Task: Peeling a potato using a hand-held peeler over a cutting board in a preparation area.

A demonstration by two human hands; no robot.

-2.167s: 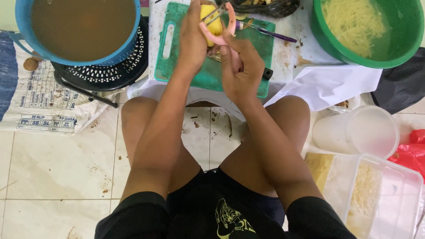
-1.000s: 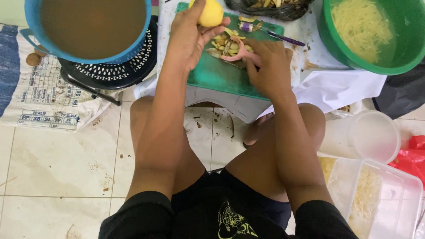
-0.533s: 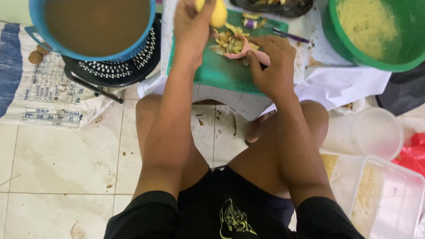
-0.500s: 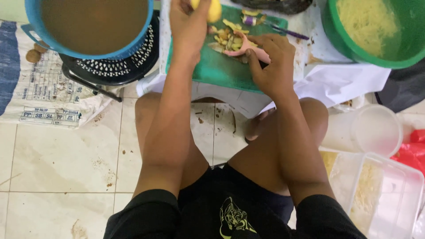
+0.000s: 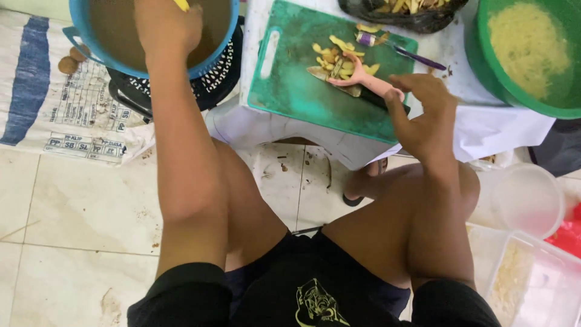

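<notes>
My left hand (image 5: 166, 27) reaches over the blue basin (image 5: 218, 51) of brown water and is closed around a peeled yellow potato (image 5: 181, 5), of which only a sliver shows. A pink peeler (image 5: 363, 77) lies on the green cutting board (image 5: 302, 91) beside a small heap of yellow peels (image 5: 336, 54). My right hand (image 5: 423, 115) hovers at the board's right edge with its fingers spread, the thumb right at the end of the peeler's handle. A dark knife blade lies under the peeler.
A green basin (image 5: 484, 66) with shredded potato in water stands at the top right. A black bag of peels (image 5: 417, 18) and a purple-handled tool (image 5: 402, 53) lie behind the board. Clear plastic containers (image 5: 532, 266) stand at the right, and a printed sack (image 5: 66, 121) lies at the left.
My left hand carried the potato left from above the board to over the blue basin. My right hand laid the peeler on the board and opened.
</notes>
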